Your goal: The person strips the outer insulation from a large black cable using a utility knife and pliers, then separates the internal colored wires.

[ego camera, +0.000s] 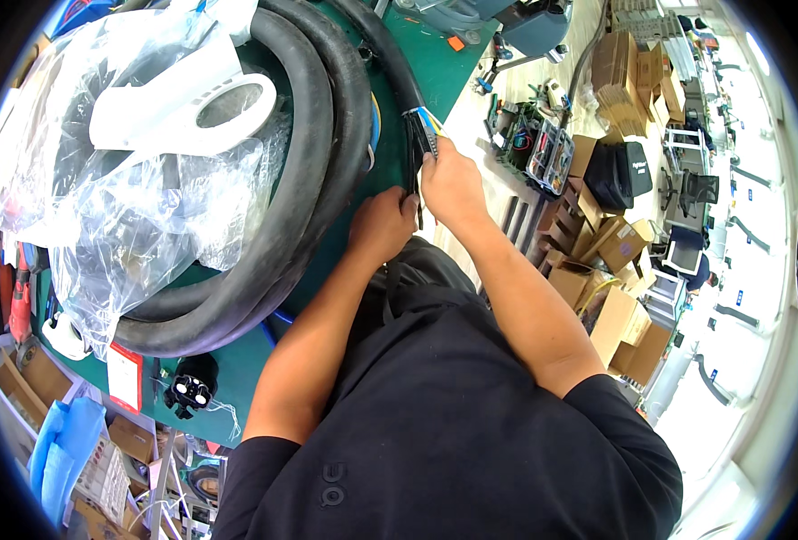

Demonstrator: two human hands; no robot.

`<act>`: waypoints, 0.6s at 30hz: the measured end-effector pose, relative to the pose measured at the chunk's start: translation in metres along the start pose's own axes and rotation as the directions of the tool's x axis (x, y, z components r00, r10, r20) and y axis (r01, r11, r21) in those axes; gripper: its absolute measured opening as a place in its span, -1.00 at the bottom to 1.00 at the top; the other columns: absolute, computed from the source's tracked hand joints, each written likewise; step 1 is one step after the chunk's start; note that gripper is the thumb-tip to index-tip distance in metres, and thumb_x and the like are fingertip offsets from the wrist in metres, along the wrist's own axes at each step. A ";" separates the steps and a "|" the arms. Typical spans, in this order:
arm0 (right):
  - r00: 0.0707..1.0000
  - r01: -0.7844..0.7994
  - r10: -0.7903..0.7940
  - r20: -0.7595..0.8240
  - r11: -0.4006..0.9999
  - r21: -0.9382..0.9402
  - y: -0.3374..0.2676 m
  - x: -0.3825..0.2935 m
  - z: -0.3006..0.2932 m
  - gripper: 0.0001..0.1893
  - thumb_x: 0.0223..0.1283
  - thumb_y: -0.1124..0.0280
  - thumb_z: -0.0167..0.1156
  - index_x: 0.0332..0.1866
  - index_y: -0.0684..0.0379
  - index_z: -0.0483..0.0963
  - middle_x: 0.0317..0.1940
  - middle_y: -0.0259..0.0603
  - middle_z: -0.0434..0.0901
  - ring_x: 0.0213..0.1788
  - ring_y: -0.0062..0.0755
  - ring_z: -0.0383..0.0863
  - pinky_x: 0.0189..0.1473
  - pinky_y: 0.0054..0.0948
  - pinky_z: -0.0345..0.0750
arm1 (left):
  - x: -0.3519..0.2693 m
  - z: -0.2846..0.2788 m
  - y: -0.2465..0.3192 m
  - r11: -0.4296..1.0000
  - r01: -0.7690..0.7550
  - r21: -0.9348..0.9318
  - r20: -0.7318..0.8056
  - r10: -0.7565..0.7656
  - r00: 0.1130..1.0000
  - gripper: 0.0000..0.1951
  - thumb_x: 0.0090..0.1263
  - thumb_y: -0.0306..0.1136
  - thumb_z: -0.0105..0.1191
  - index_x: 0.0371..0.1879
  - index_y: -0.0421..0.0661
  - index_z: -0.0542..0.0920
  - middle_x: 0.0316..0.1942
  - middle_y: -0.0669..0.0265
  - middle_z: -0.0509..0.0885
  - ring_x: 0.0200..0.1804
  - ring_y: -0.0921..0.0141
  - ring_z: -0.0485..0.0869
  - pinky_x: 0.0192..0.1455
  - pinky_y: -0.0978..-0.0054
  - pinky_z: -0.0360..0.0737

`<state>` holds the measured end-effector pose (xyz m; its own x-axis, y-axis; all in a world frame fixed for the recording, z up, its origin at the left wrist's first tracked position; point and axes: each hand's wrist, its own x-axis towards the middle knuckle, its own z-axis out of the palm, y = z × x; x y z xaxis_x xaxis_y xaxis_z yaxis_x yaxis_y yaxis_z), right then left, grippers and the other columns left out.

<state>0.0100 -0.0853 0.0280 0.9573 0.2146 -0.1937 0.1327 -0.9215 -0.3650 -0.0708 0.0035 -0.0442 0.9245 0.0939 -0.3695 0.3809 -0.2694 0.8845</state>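
Note:
A thick black cable (pixel 391 61) comes down over the green table's edge side. Its outer sheath ends in a cut, where blue, yellow and white inner wires (pixel 431 123) show. My right hand (pixel 454 181) grips a slim dark ridged tool (pixel 429 140), apparently a utility knife, against the exposed wires. Just below and to the left, my left hand (pixel 384 223) pinches a narrow black strip (pixel 413 177) hanging from the cable end. The fingers partly hide the strip, and the tool's tip is hard to make out.
Left of my hands, coiled black cable (pixel 318 155) lies on the green table (pixel 365 179) with a white plastic housing (pixel 169 115) and clear plastic wrap (pixel 135 223). A black device (pixel 193 385) sits nearer. Right, on the floor, are an open toolbox (pixel 537 148) and cardboard boxes (pixel 615 243).

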 end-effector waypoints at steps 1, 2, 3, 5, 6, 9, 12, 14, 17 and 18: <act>1.000 0.006 -0.006 0.016 1.000 -0.007 -0.001 0.001 -0.001 -0.75 0.34 0.36 0.01 -0.14 0.39 0.45 -0.34 0.34 0.62 -0.19 0.34 0.63 -0.06 0.09 0.54 | 0.001 0.001 -0.002 1.000 -0.002 -0.005 0.001 0.002 1.000 -0.69 0.47 -0.21 -0.02 -0.40 -0.23 0.58 -0.54 0.17 0.70 -0.43 0.19 0.71 -0.27 0.22 0.57; 0.999 0.012 -0.011 0.031 1.000 -0.013 -0.001 0.003 -0.002 -0.75 0.34 0.37 0.01 -0.14 0.40 0.45 -0.34 0.34 0.62 -0.19 0.34 0.63 -0.06 0.09 0.54 | 0.002 0.002 -0.005 1.000 -0.004 -0.009 0.001 0.004 1.000 -0.69 0.47 -0.21 -0.02 -0.40 -0.23 0.57 -0.55 0.18 0.70 -0.43 0.20 0.71 -0.28 0.22 0.57; 0.999 0.017 -0.016 0.046 1.000 -0.020 -0.001 0.005 -0.003 -0.75 0.34 0.37 0.01 -0.14 0.40 0.45 -0.35 0.34 0.62 -0.19 0.34 0.64 -0.06 0.09 0.54 | 0.002 0.002 -0.004 1.000 -0.007 -0.014 0.003 0.007 1.000 -0.69 0.47 -0.21 -0.02 -0.41 -0.23 0.56 -0.55 0.20 0.70 -0.43 0.20 0.71 -0.28 0.22 0.57; 0.997 0.033 -0.029 0.069 0.998 -0.056 -0.002 0.005 -0.007 -0.74 0.34 0.37 0.01 -0.15 0.41 0.45 -0.36 0.34 0.62 -0.20 0.34 0.64 -0.06 0.08 0.55 | 0.002 0.002 -0.003 1.000 -0.008 0.002 0.008 0.008 1.000 -0.69 0.47 -0.21 -0.02 -0.43 -0.22 0.55 -0.56 0.20 0.70 -0.44 0.20 0.71 -0.28 0.22 0.56; 0.996 0.042 -0.036 0.081 0.997 -0.071 -0.003 0.005 -0.007 -0.74 0.34 0.37 0.01 -0.15 0.42 0.45 -0.37 0.34 0.62 -0.20 0.33 0.65 -0.06 0.08 0.55 | 0.001 0.001 -0.002 1.000 -0.009 0.013 0.011 0.008 1.000 -0.68 0.47 -0.21 -0.03 -0.43 -0.22 0.55 -0.56 0.20 0.70 -0.44 0.20 0.71 -0.29 0.22 0.56; 0.996 0.059 -0.052 0.074 0.994 -0.096 -0.002 0.007 -0.007 -0.74 0.34 0.37 0.00 -0.16 0.43 0.46 -0.39 0.34 0.62 -0.22 0.33 0.65 -0.06 0.07 0.56 | 0.001 0.001 -0.001 0.999 -0.012 0.031 0.010 0.011 1.000 -0.68 0.47 -0.20 -0.03 -0.43 -0.21 0.55 -0.57 0.20 0.70 -0.45 0.20 0.70 -0.28 0.21 0.56; 0.996 0.067 -0.060 0.062 0.991 -0.117 -0.003 0.010 -0.005 -0.74 0.34 0.38 -0.01 -0.17 0.43 0.46 -0.40 0.34 0.62 -0.24 0.33 0.66 -0.08 0.07 0.57 | 0.002 0.000 -0.001 1.000 -0.005 0.028 0.021 0.005 1.000 -0.67 0.48 -0.18 -0.04 -0.42 -0.21 0.56 -0.58 0.20 0.69 -0.45 0.19 0.70 -0.27 0.20 0.56; 0.997 0.045 -0.037 0.068 0.991 -0.128 -0.002 0.012 -0.005 -0.72 0.33 0.35 0.03 -0.11 0.40 0.47 -0.38 0.33 0.62 -0.22 0.34 0.63 -0.07 0.09 0.54 | 0.003 -0.001 0.000 0.999 0.031 -0.017 0.049 -0.030 0.998 -0.67 0.44 -0.16 -0.02 -0.39 -0.21 0.59 -0.44 -0.02 0.67 -0.29 -0.03 0.65 -0.16 0.02 0.52; 0.998 0.036 -0.027 0.065 0.991 -0.132 -0.003 0.011 -0.005 -0.71 0.33 0.34 0.04 -0.07 0.39 0.48 -0.37 0.32 0.62 -0.21 0.35 0.63 -0.06 0.09 0.52 | 0.003 -0.003 0.001 0.998 0.051 -0.028 0.071 -0.049 0.996 -0.66 0.42 -0.15 -0.01 -0.36 -0.22 0.60 -0.36 -0.13 0.66 -0.21 -0.13 0.63 -0.10 -0.07 0.51; 0.998 0.036 -0.028 0.062 0.991 -0.131 -0.004 0.011 -0.004 -0.71 0.33 0.34 0.04 -0.07 0.39 0.48 -0.37 0.32 0.62 -0.21 0.35 0.63 -0.06 0.09 0.53 | 0.003 -0.003 0.001 0.998 0.053 -0.022 0.076 -0.052 0.996 -0.66 0.42 -0.15 -0.01 -0.36 -0.22 0.60 -0.36 -0.12 0.66 -0.21 -0.13 0.63 -0.10 -0.07 0.52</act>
<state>0.0209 -0.0808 0.0314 0.9353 0.2604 -0.2397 0.1998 -0.9475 -0.2495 -0.0672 0.0065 -0.0437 0.8997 0.0349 -0.4351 0.4299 -0.2428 0.8696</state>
